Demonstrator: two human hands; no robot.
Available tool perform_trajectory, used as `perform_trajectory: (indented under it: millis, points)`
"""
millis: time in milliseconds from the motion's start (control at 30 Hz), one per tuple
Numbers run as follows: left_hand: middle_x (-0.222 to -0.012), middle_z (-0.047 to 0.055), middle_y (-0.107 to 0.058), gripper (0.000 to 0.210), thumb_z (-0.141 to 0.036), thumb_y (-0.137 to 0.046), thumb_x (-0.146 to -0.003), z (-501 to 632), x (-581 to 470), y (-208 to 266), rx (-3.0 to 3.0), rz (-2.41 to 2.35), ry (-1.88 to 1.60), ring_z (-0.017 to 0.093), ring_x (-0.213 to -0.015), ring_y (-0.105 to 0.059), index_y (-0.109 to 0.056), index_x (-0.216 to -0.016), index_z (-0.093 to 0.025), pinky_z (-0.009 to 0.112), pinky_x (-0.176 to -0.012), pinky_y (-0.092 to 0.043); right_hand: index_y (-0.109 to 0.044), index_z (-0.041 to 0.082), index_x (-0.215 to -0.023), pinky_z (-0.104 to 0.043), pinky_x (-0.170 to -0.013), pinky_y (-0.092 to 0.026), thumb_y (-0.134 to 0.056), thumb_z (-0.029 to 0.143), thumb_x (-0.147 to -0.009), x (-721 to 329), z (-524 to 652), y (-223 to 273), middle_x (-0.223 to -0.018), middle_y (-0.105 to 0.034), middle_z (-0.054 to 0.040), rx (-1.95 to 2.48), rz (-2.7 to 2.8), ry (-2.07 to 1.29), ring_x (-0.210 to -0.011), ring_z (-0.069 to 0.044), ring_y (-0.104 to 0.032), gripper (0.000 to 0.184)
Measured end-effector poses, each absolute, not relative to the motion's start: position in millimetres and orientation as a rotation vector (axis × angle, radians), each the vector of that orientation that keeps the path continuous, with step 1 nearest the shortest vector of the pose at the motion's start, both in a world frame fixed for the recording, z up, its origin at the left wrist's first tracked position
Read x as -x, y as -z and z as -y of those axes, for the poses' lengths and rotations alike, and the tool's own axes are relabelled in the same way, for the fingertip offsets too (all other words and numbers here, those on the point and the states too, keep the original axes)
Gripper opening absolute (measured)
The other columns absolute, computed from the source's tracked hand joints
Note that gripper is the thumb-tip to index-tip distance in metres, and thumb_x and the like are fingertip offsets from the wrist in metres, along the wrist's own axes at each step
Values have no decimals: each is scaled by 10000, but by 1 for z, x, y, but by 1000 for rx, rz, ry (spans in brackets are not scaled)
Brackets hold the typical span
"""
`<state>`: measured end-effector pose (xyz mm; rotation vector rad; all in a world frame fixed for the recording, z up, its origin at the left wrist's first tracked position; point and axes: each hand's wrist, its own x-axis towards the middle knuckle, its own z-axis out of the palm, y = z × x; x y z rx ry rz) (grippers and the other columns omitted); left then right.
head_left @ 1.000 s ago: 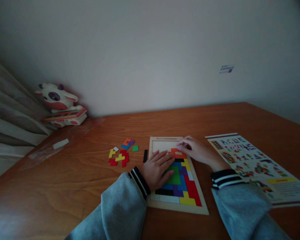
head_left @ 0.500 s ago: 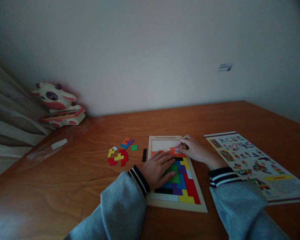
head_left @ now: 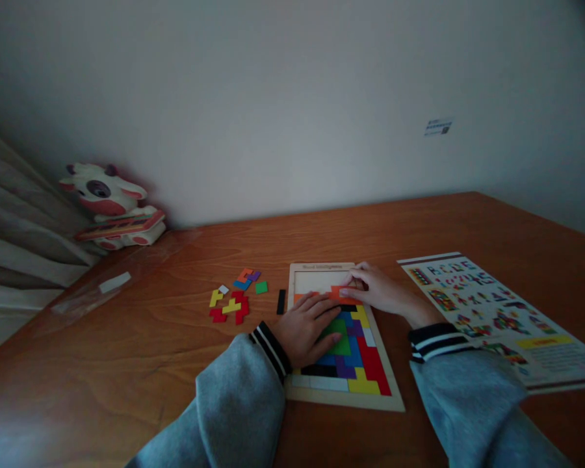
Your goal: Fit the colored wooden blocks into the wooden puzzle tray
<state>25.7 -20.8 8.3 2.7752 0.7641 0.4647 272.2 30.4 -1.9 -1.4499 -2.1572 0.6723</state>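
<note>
A wooden puzzle board lies before me, its lower part filled with coloured block pieces. My left hand rests flat over the left side of it, fingers stretched and somewhat apart, covering part of the pieces. Bent over the board's right edge, my right hand has thumb and fingers closed at an orange puzzle piece near the upper rows. The fingers partly hide that piece. Under my left hand a green piece shows in part. Beyond the orange row, the board's pale base is visible.
Left of the board lie a black bar piece, a green square and several loose pieces, among them a yellow one. A printed pattern sheet is at right. A cow toy stands back left, near a curtain.
The pale gap beside my right fingertips now looks orange, the fingers having shifted very slightly. My left hand stays in place. The whole view has moved a little.
</note>
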Motion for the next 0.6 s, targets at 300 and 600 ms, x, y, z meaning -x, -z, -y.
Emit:
perform_trajectory:
  millis: [300,600]
  points:
    - [-1439,128,-474,474,-389,-437,-967,21,-25,-9,-2779,-757,-449,267,-1381,-369,-451,-1380,-158,495,-1168,-269,-705,239,-967,-349,-837,-442,-642,575,-798,-275,-28,-1,-1008,-549,-72,1457,2186,-778,-947,-238,-553,381]
    - [-1485,110,-425,495,-391,-439,-968,20,-25,-8,-2773,-761,-430,262,-1409,-329,-426,-1403,-155,497,-1179,-253,-704,262,-1025,-333,-804,-441,-661,552,-796,-273,-27,-5,-971,-535,-57,1454,2181,-775,-905,-221,-552,372]
